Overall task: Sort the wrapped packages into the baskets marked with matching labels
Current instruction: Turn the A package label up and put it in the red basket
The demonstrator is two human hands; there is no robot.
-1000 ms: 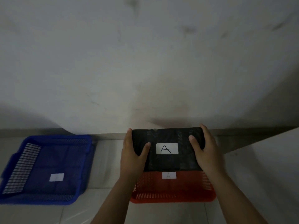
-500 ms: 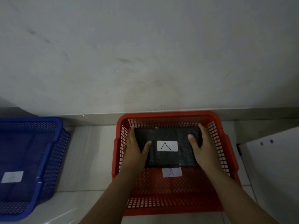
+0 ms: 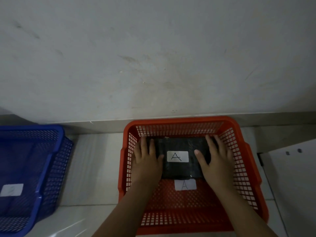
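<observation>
A black wrapped package (image 3: 177,170) with a white label reading "A" lies inside the red basket (image 3: 246,168), toward its far side. My left hand (image 3: 146,161) grips the package's left end and my right hand (image 3: 216,159) grips its right end, thumbs on top. On the basket's floor, just in front of the package, a white "A" label (image 3: 185,185) shows. The blue basket (image 3: 49,161) stands to the left with a white label (image 3: 11,189) on its floor; its letter is too blurred to read.
Both baskets sit on a pale tiled floor against a grey wall (image 3: 153,57) with a low skirting. A white panel or cabinet (image 3: 294,182) stands at the right, close to the red basket. Bare floor (image 3: 95,168) lies between the two baskets.
Both hands have lowered the package from above the red basket's near part down into the basket. The view has shifted so that the red basket shows whole.
</observation>
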